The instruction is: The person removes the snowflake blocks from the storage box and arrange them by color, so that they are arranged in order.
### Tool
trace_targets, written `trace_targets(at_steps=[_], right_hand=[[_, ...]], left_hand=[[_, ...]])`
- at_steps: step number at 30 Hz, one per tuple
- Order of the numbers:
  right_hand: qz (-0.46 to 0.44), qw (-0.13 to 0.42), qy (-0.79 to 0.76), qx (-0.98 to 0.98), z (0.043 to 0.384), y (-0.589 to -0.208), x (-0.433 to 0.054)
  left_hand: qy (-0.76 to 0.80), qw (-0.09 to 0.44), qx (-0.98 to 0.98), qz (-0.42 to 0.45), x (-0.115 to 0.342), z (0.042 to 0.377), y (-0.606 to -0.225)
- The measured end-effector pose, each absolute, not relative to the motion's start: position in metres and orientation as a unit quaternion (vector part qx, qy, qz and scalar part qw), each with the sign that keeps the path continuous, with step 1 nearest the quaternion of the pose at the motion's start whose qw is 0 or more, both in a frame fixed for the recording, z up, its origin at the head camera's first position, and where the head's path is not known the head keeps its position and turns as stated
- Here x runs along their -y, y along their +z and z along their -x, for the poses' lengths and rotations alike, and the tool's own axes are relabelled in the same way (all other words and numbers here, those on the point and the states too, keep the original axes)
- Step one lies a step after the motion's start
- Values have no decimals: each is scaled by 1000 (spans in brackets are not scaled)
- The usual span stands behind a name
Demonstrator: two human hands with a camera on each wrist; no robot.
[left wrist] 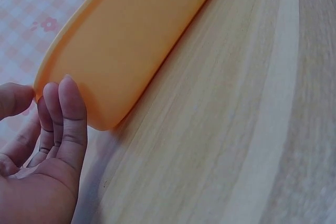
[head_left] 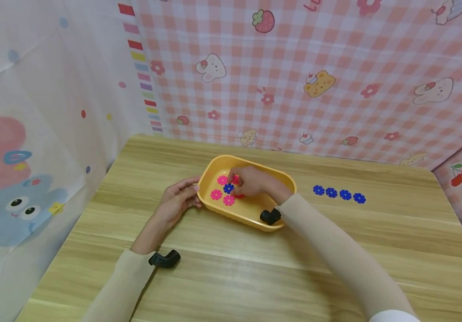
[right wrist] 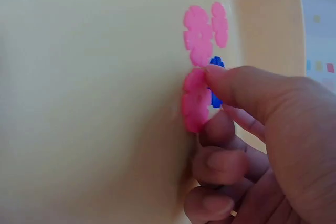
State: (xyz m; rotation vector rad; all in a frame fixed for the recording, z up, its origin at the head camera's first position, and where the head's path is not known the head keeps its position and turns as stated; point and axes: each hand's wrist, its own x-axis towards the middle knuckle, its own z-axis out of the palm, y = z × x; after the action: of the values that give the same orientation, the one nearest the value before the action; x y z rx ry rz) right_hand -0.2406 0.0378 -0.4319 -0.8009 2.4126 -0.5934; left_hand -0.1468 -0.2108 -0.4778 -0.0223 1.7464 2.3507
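Note:
A yellow plastic basin (head_left: 251, 217) stands on the table. My left hand (head_left: 176, 201) holds its left end, thumb at the rim and fingers against the outer wall (left wrist: 121, 40). Inside the basin, my right hand (head_left: 249, 181) has thumb and index finger around a blue flower-shaped disc (head_left: 228, 188), pinching it. In the right wrist view the thumb partly covers this blue disc (right wrist: 216, 98). Several pink flower-shaped discs (head_left: 216, 194) surround it on the basin floor. One pink disc (right wrist: 194, 103) lies right beside the thumb tip, and the right hand partly hides others in the head view.
Several blue flower-shaped discs (head_left: 345, 195) lie in a row on the wooden table (head_left: 231, 277), right of the basin. A pink checked cloth (head_left: 279, 58) hangs behind the table, and a white printed cloth (head_left: 53, 89) hangs at the left. Each wrist carries a black device (head_left: 165, 259).

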Motion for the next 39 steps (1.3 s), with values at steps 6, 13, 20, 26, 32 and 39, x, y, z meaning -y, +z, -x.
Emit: trace_targets(at_steps=[6, 13, 20, 26, 32, 39], right_hand=[[288, 245, -221, -899, 240, -437, -36], [295, 240, -214, -900, 241, -440, -32], [285, 250, -225, -898, 241, -438, -31], [294, 234, -228, -898, 240, -434, -33], [301, 226, -259, -890, 236, -422, -39], [332, 199, -278, -879, 230, -413, -50]], left_hand=[[797, 108, -594, 10, 210, 147, -477], [798, 108, -592, 11, 211, 146, -477], [796, 108, -595, 10, 211, 147, -478], [797, 108, -594, 13, 210, 148, -478], [796, 109, -595, 10, 210, 149, -479], [793, 109, -599, 4, 211, 147, -478]])
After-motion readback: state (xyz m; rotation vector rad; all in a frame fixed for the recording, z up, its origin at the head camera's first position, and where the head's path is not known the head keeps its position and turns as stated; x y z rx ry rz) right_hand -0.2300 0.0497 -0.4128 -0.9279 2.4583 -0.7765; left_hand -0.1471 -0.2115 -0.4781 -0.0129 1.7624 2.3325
